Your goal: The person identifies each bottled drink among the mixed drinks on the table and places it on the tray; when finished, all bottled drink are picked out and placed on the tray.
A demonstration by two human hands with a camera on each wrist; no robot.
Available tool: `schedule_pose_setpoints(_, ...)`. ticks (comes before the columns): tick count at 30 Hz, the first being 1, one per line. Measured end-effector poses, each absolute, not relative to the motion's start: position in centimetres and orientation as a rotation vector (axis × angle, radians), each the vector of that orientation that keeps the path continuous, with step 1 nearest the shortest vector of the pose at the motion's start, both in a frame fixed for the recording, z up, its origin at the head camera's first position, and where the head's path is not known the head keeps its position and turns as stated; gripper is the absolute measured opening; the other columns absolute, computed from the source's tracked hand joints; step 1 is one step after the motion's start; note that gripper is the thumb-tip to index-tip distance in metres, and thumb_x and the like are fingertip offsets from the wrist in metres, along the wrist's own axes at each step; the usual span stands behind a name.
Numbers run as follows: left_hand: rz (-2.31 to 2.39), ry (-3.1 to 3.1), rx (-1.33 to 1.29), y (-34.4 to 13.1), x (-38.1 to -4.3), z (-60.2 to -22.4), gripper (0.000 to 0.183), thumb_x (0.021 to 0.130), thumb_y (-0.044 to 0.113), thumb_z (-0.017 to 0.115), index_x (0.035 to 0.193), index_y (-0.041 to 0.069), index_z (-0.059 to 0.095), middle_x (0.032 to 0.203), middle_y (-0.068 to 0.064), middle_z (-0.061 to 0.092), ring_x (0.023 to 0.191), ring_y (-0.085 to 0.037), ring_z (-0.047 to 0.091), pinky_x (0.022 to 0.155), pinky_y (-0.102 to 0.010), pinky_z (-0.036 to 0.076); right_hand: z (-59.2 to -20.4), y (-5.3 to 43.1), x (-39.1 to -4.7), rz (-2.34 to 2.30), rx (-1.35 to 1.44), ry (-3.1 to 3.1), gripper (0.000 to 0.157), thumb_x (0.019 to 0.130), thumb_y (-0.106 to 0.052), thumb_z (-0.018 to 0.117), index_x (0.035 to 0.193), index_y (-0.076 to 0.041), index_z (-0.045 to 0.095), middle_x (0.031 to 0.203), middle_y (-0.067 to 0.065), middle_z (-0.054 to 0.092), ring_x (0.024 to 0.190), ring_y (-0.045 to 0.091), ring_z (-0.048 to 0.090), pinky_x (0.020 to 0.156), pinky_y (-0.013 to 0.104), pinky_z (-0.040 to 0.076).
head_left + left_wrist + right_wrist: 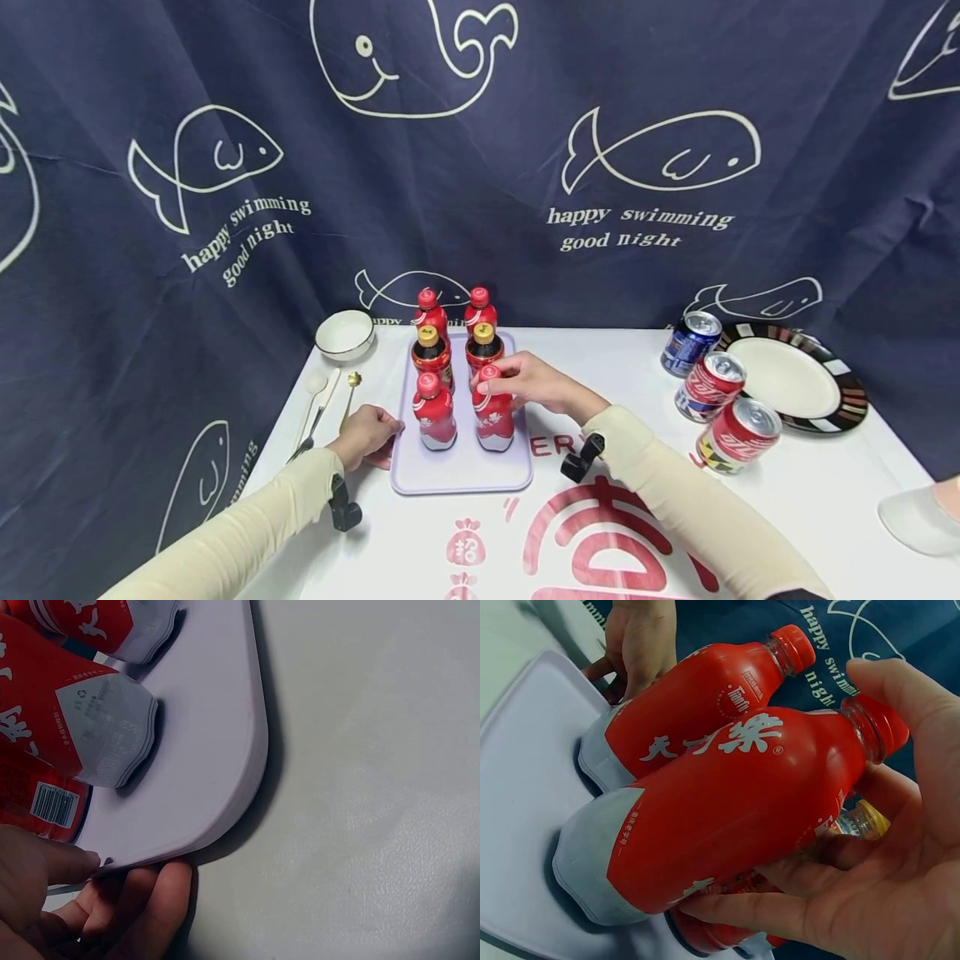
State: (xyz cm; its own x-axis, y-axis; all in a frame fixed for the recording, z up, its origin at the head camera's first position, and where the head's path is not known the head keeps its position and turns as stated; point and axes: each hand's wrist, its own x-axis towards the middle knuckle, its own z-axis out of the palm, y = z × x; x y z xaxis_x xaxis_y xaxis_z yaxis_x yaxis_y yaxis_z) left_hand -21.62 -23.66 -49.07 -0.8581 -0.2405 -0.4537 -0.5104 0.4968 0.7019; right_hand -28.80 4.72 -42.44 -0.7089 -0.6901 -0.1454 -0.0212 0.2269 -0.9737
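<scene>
A lilac tray [461, 478] carries several upright bottles in two columns. My left hand [365, 439] is at the tray's left edge; in the left wrist view the thumb [71, 860] lies on the rim and the other fingers curl below it. My right hand [531, 382] holds the front right red bottle [727, 817] near its neck, with fingers around it. This bottle stands on the tray. Beside it is another red bottle [434, 417]. Behind them stand two dark bottles with gold caps, a left one [431, 357] and a right one [483, 350], then two more red-capped bottles [429, 310].
Left of the tray lie a white bowl [345, 337], a white spoon [316, 382] and a gold-headed utensil [353, 380]. To the right are a blue can [689, 345], two red cans [710, 388] and a dark-rimmed plate [795, 379]. A patterned dark curtain [480, 183] hangs behind.
</scene>
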Motion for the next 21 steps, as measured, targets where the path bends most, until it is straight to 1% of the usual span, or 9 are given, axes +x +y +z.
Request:
schedule_pose_setpoints(4, 1.298, 2.439, -0.632, -23.56, -21.66, -48.9, 0.014, 0.086, 0.015, 0.061, 0.083, 0.002, 0.056, 0.063, -0.009, 0.055, 0.047, -0.014, 0.056, 0.044, -0.031, 0.056, -42.53, 4.86, -28.69, -1.507, -0.726, 1.938, 0.031, 0.081, -0.024, 0.07, 0.107, -0.007, 0.067, 0.096, 0.007, 0.067, 0.08, 0.019, 0.06, 0.066, 0.048, 0.056)
schedule_pose_setpoints(11, 1.275, 2.444, -0.635, -23.62, -21.58, -48.7, 0.014, 0.086, 0.015, 0.061, 0.083, 0.002, 0.056, 0.064, -0.009, 0.055, 0.047, -0.015, 0.056, 0.044, -0.03, 0.056, -42.82, 4.72, -28.31, -1.53, -0.82, 1.933, 0.033, 0.08, -0.02, 0.071, 0.109, -0.005, 0.066, 0.102, 0.008, 0.067, 0.086, 0.019, 0.06, 0.073, 0.034, 0.057)
schedule_pose_setpoints(16, 1.274, 2.444, -0.63, -23.56, -21.55, -48.67, 0.014, 0.087, 0.015, 0.061, 0.083, 0.002, 0.056, 0.064, -0.009, 0.055, 0.047, -0.015, 0.056, 0.044, -0.03, 0.056, -43.0, 4.8, -28.3, -1.52, -0.838, 1.965, 0.031, 0.08, -0.015, 0.07, 0.11, -0.005, 0.065, 0.103, 0.009, 0.066, 0.087, 0.018, 0.06, 0.076, 0.033, 0.056)
schedule_pose_setpoints(19, 1.281, 2.445, -0.618, -23.6, -21.49, -48.66, 0.014, 0.087, 0.015, 0.06, 0.083, 0.002, 0.056, 0.064, -0.009, 0.055, 0.047, -0.014, 0.056, 0.044, -0.03, 0.055, -42.62, 4.93, -28.12, -1.467, -0.857, 1.987, 0.037, 0.08, -0.014, 0.07, 0.114, -0.003, 0.062, 0.106, 0.01, 0.065, 0.09, 0.018, 0.059, 0.079, 0.032, 0.055)
schedule_pose_setpoints(21, 1.288, 2.445, -0.607, -23.67, -21.43, -48.69, 0.014, 0.087, 0.014, 0.06, 0.083, 0.002, 0.056, 0.064, -0.009, 0.055, 0.047, -0.014, 0.056, 0.044, -0.029, 0.055, -42.57, 5.13, -28.15, -1.423, -0.863, 2.009, 0.043, 0.079, -0.017, 0.072, 0.119, -0.006, 0.059, 0.108, 0.007, 0.064, 0.092, 0.017, 0.059, 0.081, 0.032, 0.054)
